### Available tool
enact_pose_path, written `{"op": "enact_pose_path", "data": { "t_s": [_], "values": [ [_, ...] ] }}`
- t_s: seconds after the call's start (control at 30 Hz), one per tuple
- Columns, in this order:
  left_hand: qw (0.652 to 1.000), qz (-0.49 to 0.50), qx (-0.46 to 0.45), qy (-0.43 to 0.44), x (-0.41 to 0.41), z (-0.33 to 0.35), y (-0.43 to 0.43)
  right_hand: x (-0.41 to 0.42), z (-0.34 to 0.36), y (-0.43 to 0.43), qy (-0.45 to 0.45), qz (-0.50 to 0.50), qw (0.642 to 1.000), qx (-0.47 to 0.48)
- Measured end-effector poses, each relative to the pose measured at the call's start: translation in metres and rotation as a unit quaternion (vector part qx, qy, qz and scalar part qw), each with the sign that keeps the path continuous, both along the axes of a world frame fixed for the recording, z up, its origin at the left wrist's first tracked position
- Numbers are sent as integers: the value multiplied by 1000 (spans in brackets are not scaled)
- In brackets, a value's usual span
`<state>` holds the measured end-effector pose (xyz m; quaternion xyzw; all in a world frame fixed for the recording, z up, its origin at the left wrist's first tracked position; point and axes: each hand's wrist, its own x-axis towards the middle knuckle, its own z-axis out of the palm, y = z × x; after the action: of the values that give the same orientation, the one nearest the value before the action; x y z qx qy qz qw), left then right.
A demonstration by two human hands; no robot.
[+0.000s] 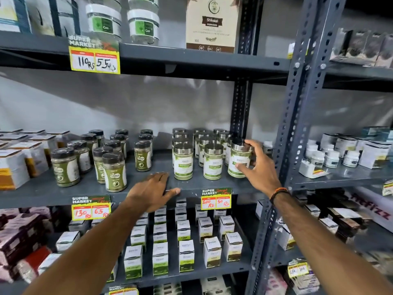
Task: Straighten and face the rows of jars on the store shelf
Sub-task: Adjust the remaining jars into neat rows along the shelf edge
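Observation:
Three rows of white-and-green jars with shiny steel lids stand on the middle grey shelf (89, 188). My right hand (258, 167) wraps the front jar of the right row (239, 158), thumb on its label and fingers over the lid. The front jars of the left row (183, 161) and middle row (213, 161) stand upright, labels forward. My left hand (152, 189) lies flat on the shelf's front edge, holding nothing. To the left stand several dark-lidded jars of green powder (114, 171), in loose, uneven rows.
White-and-orange boxes (12, 169) fill the shelf's left end. A perforated steel upright (297, 116) stands just right of my right hand. Small white boxes (184, 255) line the shelf below. Price tags (216, 198) hang on the shelf edges. A neighbouring rack holds white bottles (331, 158).

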<state>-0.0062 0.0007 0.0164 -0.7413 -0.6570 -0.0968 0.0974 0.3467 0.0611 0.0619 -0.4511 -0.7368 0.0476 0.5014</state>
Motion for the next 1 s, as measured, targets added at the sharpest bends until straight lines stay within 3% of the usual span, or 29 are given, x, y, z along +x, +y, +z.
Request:
{"op": "enact_pose_path", "data": {
  "t_s": [0.37,0.53,0.63,1.0],
  "values": [
    [999,6,40,22,-4,-12,8,8,-28,18,5,-13,999,-46],
    [998,3,52,23,-3,-12,7,4,-32,17,44,-86,992,-80],
    [998,4,52,22,-3,-13,6,-1,-40,20,16,-129,987,-95],
    [998,2,59,25,-2,-13,4,-9,-46,49,29,-139,979,-148]
  ]
}}
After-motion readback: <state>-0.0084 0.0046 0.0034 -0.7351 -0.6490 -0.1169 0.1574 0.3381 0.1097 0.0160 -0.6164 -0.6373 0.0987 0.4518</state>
